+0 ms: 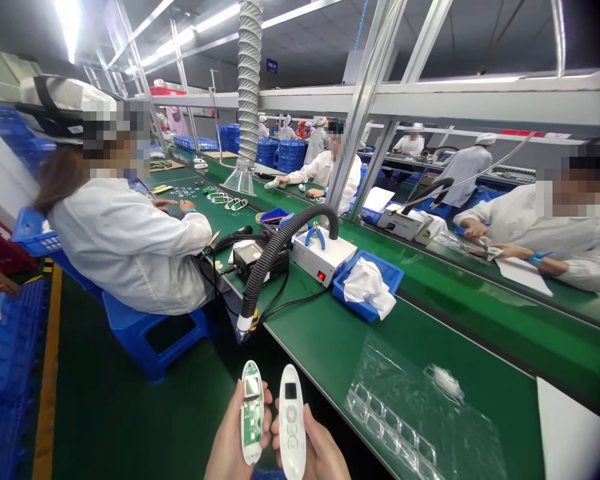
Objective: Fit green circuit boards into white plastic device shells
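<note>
The left hand (230,437) grips an open white remote half with its green circuit board (252,413) showing, just beside the white front cover with button holes (291,421) clasped in the right hand (317,450), a clear plastic tray (405,413) lying off to their right on the green bench (340,333).

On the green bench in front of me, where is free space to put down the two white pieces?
Free: green mat between blue tray and clear bag; also the belt strip behind the bag. Crowded: around the black hose and white box.
</note>
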